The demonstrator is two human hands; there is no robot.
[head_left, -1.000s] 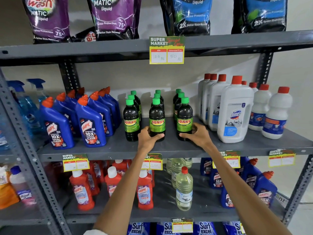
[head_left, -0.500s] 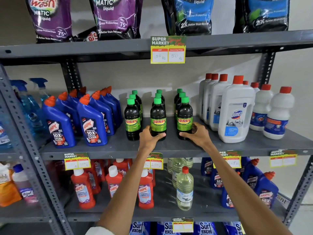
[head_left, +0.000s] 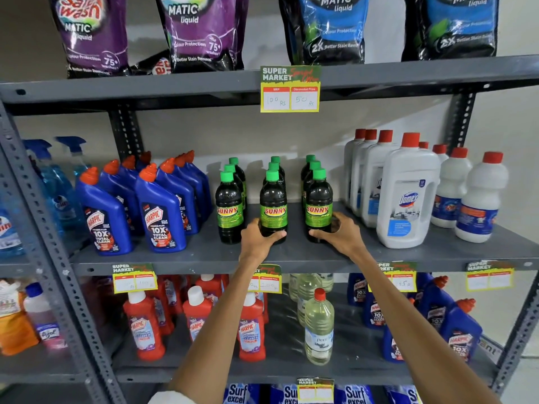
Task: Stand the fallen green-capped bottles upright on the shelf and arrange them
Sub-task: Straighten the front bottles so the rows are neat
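Observation:
Dark green-capped Sunny bottles stand upright in three short rows on the grey middle shelf [head_left: 204, 258]. The front left bottle [head_left: 229, 209] stands free. My left hand [head_left: 258, 239] wraps the base of the front middle bottle [head_left: 273, 205]. My right hand [head_left: 338, 233] grips the base of the front right bottle [head_left: 318, 204]. More green-capped bottles stand behind each front one, partly hidden.
Blue Harpic bottles [head_left: 157, 211] crowd the shelf to the left, white Domex bottles [head_left: 408, 193] to the right. Detergent pouches [head_left: 201, 30] sit on the shelf above. Red Harpic bottles [head_left: 145, 328] and a clear bottle [head_left: 319, 328] stand below. Price tags hang from the shelf edges.
Both hands stay on the bases of the front middle and front right bottles. The view has shifted slightly; the bottles have barely moved.

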